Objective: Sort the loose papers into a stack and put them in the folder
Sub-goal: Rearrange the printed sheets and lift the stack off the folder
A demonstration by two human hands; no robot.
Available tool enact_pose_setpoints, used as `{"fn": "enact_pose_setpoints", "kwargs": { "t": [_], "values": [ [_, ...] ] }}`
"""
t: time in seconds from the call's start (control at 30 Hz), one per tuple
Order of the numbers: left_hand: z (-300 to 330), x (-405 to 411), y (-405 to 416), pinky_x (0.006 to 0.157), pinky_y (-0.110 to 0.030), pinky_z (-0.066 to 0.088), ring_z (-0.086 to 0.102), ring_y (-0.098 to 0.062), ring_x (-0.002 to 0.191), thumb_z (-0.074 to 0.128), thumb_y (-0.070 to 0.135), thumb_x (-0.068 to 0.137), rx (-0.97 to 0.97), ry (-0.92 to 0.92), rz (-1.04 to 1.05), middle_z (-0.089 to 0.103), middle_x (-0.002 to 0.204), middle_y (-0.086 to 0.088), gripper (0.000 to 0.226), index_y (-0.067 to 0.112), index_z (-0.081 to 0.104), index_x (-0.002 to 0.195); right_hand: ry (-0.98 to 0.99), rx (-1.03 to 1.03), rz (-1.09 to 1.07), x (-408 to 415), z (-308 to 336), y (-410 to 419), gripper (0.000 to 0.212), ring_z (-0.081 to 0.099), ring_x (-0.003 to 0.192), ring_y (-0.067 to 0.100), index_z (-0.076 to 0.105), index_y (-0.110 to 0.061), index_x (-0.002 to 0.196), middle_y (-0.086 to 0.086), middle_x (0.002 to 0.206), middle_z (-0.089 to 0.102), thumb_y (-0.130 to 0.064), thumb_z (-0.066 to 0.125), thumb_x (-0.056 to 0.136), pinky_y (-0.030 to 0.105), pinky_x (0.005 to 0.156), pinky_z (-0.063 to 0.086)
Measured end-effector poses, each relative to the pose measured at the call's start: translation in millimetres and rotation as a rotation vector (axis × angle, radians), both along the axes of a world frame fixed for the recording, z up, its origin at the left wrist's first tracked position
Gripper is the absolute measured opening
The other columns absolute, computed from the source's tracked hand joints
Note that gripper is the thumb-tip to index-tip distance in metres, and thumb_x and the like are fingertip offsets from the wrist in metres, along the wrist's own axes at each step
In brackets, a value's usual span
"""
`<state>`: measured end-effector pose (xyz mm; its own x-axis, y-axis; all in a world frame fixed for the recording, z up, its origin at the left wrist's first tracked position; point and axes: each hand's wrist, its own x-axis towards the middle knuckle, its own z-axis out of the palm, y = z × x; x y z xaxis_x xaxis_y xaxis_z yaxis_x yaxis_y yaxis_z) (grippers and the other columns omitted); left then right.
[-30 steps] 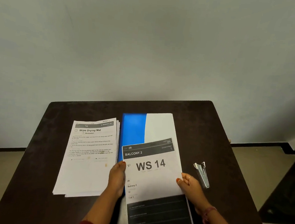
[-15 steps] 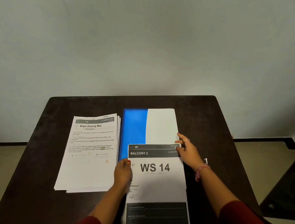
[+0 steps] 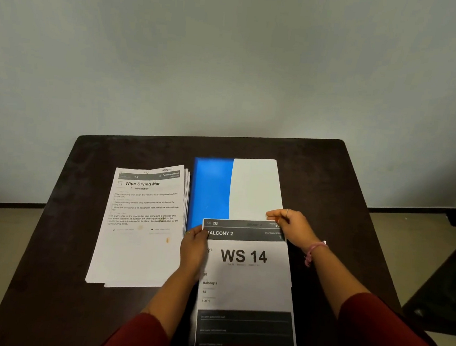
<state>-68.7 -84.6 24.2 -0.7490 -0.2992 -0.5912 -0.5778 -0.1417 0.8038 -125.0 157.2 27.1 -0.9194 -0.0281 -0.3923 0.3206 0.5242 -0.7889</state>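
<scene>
a printed sheet (image 3: 245, 273) lies on the open folder (image 3: 211, 190), toward the near side of the table. the sheet is white, with a dark band on top where "balcony 2" is written, big letters "ws 14" under it, some small lines, and a black block at the bottom. the left hand (image 3: 194, 250) pinches the upper left corner of this sheet between thumb and fingers. the right hand (image 3: 292, 228) grips the upper right corner, fingers curled around the edge; a ring is on one finger and a pink band (image 3: 314, 252) is on the wrist. both sleeves are dark red.

the folder is bright blue on its left part, and a plain white page (image 3: 255, 189) covers its right part. just beside the folder, on its left, rests a stack of papers (image 3: 140, 228), the edges a little fanned out. the top page has the title "wipe drying mat" and several lines of small text.

the table (image 3: 331, 182) is very dark brown with rounded corners. it stands against a pale grey wall (image 3: 231, 62). a black skirting runs along the bottom of the wall, and the floor (image 3: 409, 230) is beige.
</scene>
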Motion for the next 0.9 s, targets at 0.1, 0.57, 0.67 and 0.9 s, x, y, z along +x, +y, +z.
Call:
{"fn": "enact_pose_setpoints", "kwargs": {
  "t": [0.1,0.57,0.67,0.9],
  "values": [
    [-3.1,-4.8,2.0,0.077,-0.033,0.052,0.068,-0.027,0.085,0.046,0.006,0.093,-0.025,0.006,0.020,0.073,0.093,-0.011,0.023,0.008,0.069,0.094,0.010,0.078,0.072,-2.4,0.7,0.0,0.029,0.060,0.089,0.007,0.067,-0.007,0.112,0.006,0.115,0.065,-0.001,0.042,0.098,0.005,0.065,0.048],
    [-12.0,3.2,6.1,0.052,-0.019,0.051,0.070,-0.014,0.071,0.047,0.019,0.099,-0.043,0.006,0.058,0.071,0.089,-0.001,0.017,0.012,0.061,0.106,0.054,0.314,0.604,-20.1,3.1,-70.8,0.033,0.057,0.108,0.016,0.059,-0.024,0.128,0.000,0.125,0.062,-0.030,0.044,0.099,0.034,0.095,0.045],
    [-13.0,4.6,6.1,0.054,-0.019,0.052,0.070,-0.015,0.074,0.048,0.017,0.099,-0.043,0.009,0.067,0.071,0.094,-0.004,0.017,0.011,0.060,0.110,0.062,0.273,0.582,-17.9,-1.3,-79.6,0.032,0.057,0.108,0.017,0.059,-0.024,0.128,0.002,0.122,0.063,-0.029,0.046,0.099,0.034,0.095,0.045],
    [-16.1,6.1,6.6,0.051,-0.017,0.051,0.068,-0.016,0.073,0.052,0.015,0.097,-0.021,0.018,0.084,0.070,0.095,-0.010,0.018,0.008,0.060,0.111,0.084,0.210,0.453,-11.7,-9.9,-81.8,0.029,0.058,0.104,0.022,0.066,-0.019,0.121,0.008,0.113,0.065,-0.018,0.052,0.096,0.037,0.094,0.046]
  ]
}}
